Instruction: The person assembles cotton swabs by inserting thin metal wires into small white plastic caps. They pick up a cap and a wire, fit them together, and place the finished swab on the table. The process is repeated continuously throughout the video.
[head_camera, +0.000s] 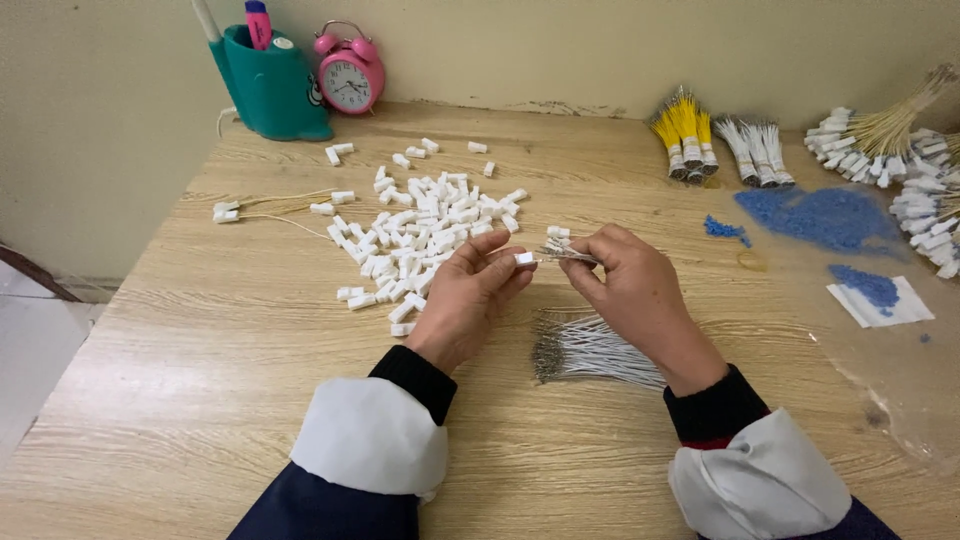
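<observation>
Left hand (468, 295) pinched shut on a small white connector (524, 259); right hand (628, 285) gripped thin white wires (568, 254), tips just beside that connector, between the two hands. Could slip or miss the opening if the wire ends splayed. Loose wire bundle (592, 352) below the right hand, easily scattered by a wrist. White connector pile (420, 235) beyond the left hand. White paper slip with blue beads (880, 295) far right on the desk (250, 340); no labels legible.
</observation>
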